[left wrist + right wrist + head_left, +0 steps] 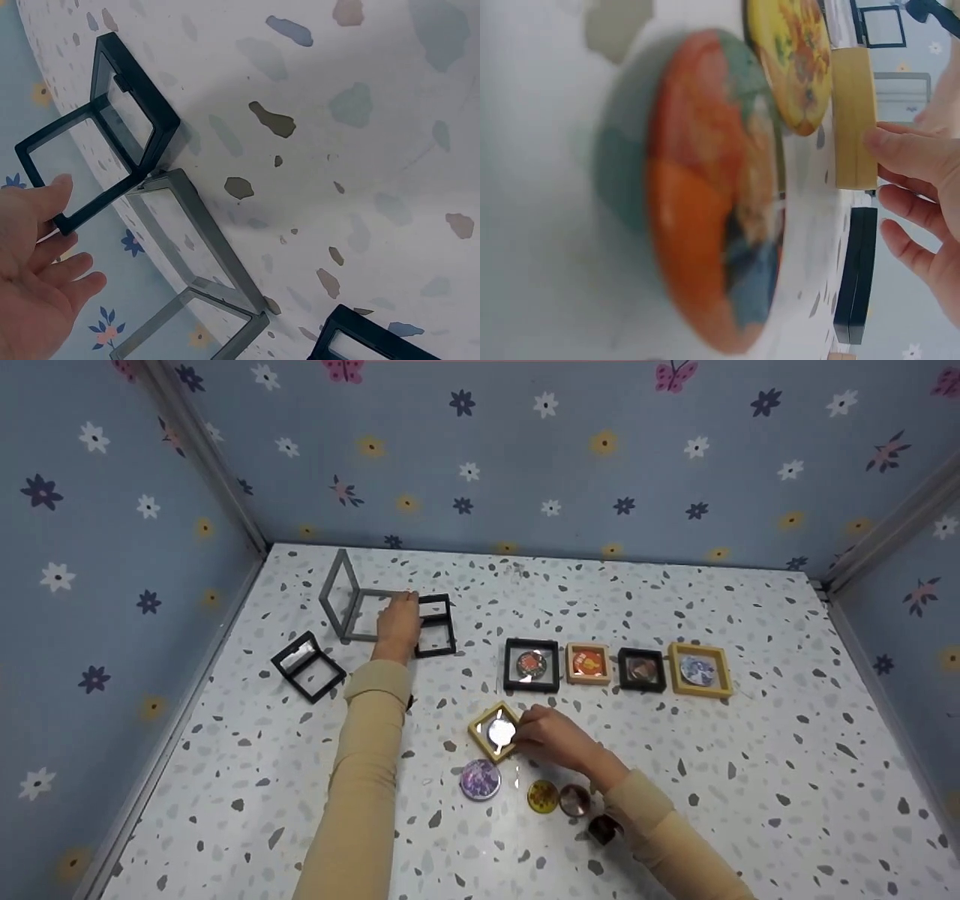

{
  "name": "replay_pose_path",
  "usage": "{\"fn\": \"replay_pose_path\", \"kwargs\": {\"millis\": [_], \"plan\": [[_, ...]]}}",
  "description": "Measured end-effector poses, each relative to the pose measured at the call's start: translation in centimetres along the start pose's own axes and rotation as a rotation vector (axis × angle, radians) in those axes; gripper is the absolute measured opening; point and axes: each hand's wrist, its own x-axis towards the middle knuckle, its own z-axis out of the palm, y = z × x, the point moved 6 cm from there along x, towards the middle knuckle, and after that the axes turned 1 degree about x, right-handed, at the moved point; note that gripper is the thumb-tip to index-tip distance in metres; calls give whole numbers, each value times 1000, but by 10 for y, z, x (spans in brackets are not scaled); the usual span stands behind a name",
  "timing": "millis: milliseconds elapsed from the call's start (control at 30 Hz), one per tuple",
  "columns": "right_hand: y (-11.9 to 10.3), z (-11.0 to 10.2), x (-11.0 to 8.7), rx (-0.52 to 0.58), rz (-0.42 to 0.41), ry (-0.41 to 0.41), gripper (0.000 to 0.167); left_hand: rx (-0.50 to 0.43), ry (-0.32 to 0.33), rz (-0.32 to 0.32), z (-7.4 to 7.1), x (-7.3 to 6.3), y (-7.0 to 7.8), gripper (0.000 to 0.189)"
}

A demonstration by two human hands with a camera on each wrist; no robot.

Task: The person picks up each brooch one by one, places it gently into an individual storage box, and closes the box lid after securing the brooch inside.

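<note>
At the back left, my left hand (399,624) pinches the raised lid of a hinged black display frame (105,201) between thumb and fingers. That frame stands folded apart beside a larger grey display frame (334,619), also folded apart. My right hand (559,739) grips the near right side of a small yellow display frame (484,745), thumb on its outer edge in the right wrist view. A bright round disc (501,731) shows inside the yellow frame. Close to it lie a purple round badge (480,778), a yellow flowered badge (543,796) and a brownish badge (575,800).
A smaller black frame (300,687) lies folded apart at the left. In a row at the right are a black frame (507,666), a peach frame (588,682), another black frame (643,688) and a yellow frame (724,671), each holding a badge. Flowered walls enclose the speckled table.
</note>
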Motion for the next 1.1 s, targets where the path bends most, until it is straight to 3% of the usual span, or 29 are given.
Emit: {"fn": "replay_pose_path", "kwargs": {"millis": [400,567,1100], "plan": [[0,-8,-20,-17,92,-2,13,-21,127,57,1,-1,0,16],[2,-11,-30,-34,118,26,11,-53,165,75,1,-4,-1,15],[10,-22,-62,-42,313,25,9,-220,226,75,3,-34,-6,13]]}}
